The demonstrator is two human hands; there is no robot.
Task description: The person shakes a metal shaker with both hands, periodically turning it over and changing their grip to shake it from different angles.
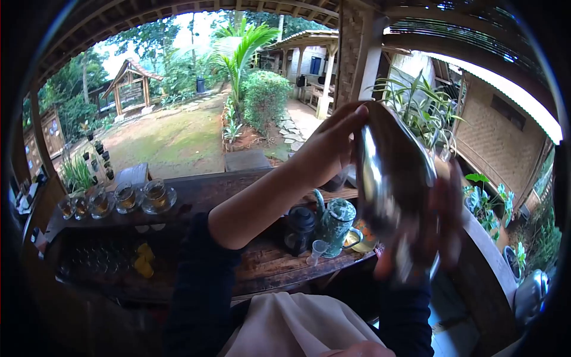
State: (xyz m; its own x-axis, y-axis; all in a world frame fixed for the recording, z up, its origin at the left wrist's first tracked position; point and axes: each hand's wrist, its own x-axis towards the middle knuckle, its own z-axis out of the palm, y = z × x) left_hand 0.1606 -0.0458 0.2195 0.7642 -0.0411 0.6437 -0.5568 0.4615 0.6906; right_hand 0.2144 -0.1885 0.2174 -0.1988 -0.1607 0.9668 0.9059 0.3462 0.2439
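A shiny metal cocktail shaker is raised in front of me, tilted and partly smeared by motion. My left hand grips its upper end from the left, with the thumb near the top. Around its lower right side is my right hand, blurred, its fingers curled against the metal. Below the shaker, on the wooden counter, stand a green speckled enamel pitcher, a dark French press and a small clear cup.
Several glass cups of brown drink, some on saucers, line the counter's left side. Nearer lies a dark tray with several upturned glasses and a yellow item. A potted plant stands behind the shaker. Beyond is a garden.
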